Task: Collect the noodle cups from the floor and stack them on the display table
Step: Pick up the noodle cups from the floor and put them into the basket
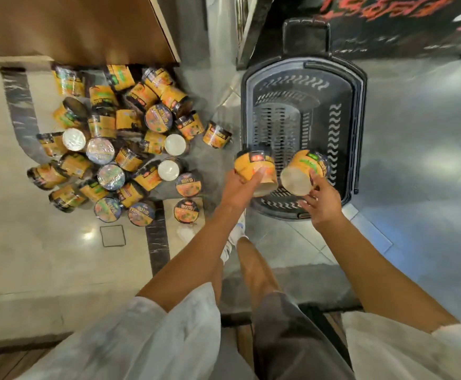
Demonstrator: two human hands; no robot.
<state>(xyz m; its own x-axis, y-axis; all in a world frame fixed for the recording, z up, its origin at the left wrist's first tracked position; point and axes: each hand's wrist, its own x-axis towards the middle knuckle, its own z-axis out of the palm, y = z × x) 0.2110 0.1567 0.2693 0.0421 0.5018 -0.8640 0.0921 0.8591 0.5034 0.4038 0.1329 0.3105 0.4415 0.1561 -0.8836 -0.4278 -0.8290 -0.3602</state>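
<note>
Far left: pile [114, 144] of noodle cups on the floor, below a brown panel [81, 26], most on their sides, some lid-up, some base-up. One stray cup [217, 134] lies just right of the pile, between it and the basket.

Left hand [240, 187] reaches forward from the pile's right edge, fingers curled round left cup [255, 168]. Cup is tilted, base toward the camera, held over the basket's near left rim.

Right hand [324, 200] is apart from the left, fingers gripping right cup [304, 171] at its base rim. That cup is also tilted with its pale base facing the camera, over the basket's near end.

The two cups sit side by side, near each other; can't tell if they touch.

Basket [358, 111]: black, slotted, stands on the floor right of the pile, handle [306, 31] at the far end. Inside looks bare apart from the held cups above it.

Display table not identifiable here.
</note>
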